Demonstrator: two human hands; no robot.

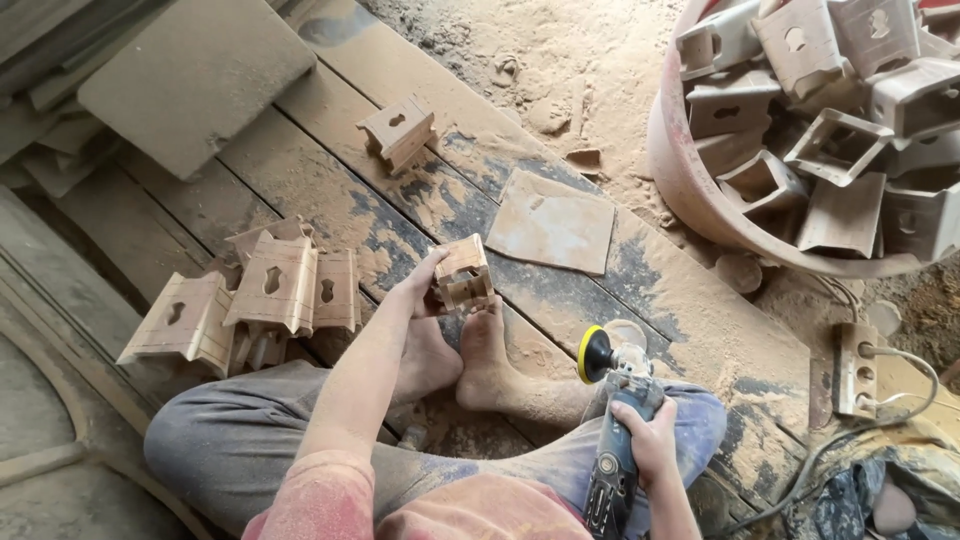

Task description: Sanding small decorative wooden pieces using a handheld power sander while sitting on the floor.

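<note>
So we're sitting cross-legged on a floor of wide dark wooden planks [330, 190] that's caked in pale sawdust. Biggest thing around is the big round reddish tub [690, 170] up at the top right, packed with light wooden box-shaped pieces with keyhole cutouts [850, 110]. Top left there's a flat grey slab [195, 75] lying on the boards. Off to our left is a small heap of the same grooved wooden pieces [270, 290], leaning against each other, and one more lone wooden piece [398, 130] sits by itself further up the planks. Between that and the tub lies a square dusty sheet of sandpaper [552, 222], flat on the floor.

Our right hand [648, 440] is wrapped tight round the body of a grey handheld power sander with a yellow-rimmed black disc [612, 400], resting on our right knee, disc facing left, not touching any wood. A pale power strip with a cable [855, 368] lies on the floor to the right.

Our left hand [425, 285] is reaching out in front, fingers pinching the small carved wooden block [462, 272], which sits just above our bare toes [480, 325], near the sandpaper but apart from it.
</note>
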